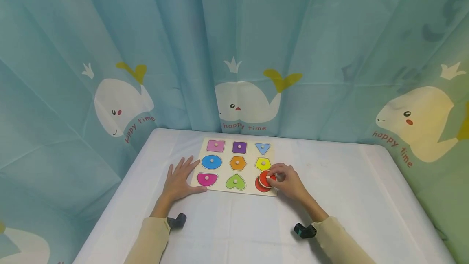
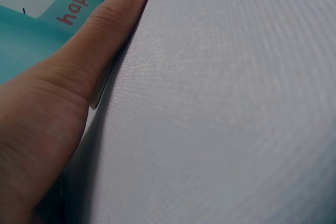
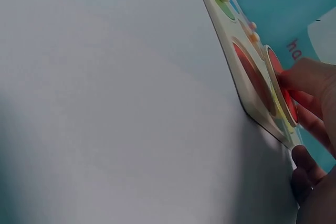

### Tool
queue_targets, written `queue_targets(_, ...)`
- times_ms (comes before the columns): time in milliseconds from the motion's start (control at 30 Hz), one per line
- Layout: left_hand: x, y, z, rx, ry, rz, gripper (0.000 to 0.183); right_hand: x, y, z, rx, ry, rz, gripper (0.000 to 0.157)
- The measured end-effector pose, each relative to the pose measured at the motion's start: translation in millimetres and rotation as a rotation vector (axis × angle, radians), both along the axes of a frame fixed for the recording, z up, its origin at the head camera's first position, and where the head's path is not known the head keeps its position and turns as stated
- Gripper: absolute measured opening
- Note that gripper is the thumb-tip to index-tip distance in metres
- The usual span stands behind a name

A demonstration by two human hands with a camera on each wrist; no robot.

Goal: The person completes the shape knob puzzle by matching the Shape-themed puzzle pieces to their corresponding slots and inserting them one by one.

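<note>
A pale wooden shape puzzle board (image 1: 222, 170) lies on the table. My right hand (image 1: 289, 180) pinches the white knob of a red round puzzle piece (image 1: 264, 177), seen also in the right wrist view (image 3: 281, 85). The piece is raised and tilted above its red round recess (image 1: 261, 186) at the board's near right corner. My left hand (image 1: 179, 180) lies with spread fingers at the board's left edge, its thumb (image 2: 107, 22) along the near left corner. Close to the right hand sits a yellow pentagon piece (image 1: 263, 163); a magenta half-round piece (image 1: 207, 179) is nearest the left.
More knobbed pieces sit in the board, among them a green heart (image 1: 235, 182), an orange hexagon (image 1: 237, 163) and a blue oval (image 1: 211, 162). A white cloth (image 1: 234, 227) covers the table. Blue curtains (image 1: 249, 31) with whale prints hang behind and at both sides.
</note>
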State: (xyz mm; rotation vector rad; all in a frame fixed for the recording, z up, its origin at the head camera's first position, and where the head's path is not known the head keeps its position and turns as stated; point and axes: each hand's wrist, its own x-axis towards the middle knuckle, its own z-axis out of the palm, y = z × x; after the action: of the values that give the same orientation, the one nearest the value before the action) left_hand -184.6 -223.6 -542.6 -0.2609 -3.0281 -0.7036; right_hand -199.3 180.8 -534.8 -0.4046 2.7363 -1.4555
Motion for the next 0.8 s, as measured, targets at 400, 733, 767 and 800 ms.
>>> queue_targets(400,-0.4,0,-0.9,-0.005,-0.003,-0.006,0.106,7.1,-9,-7.9,0.055,0.012,0.012,0.012)
queue_targets(733,0.5,-1,1.3,0.007,0.006,-0.007,0.106,9.8,-14,-4.1,0.083,0.034,0.011,0.01)
queue_targets(767,0.6,0,2.1,0.01,0.006,-0.008,0.106,9.9,-14,-4.1,0.088,0.038,0.01,0.01)
queue_targets(800,0.6,0,2.5,0.009,0.007,-0.009,0.106,10.3,-14,-3.8,0.091,0.038,0.008,0.01)
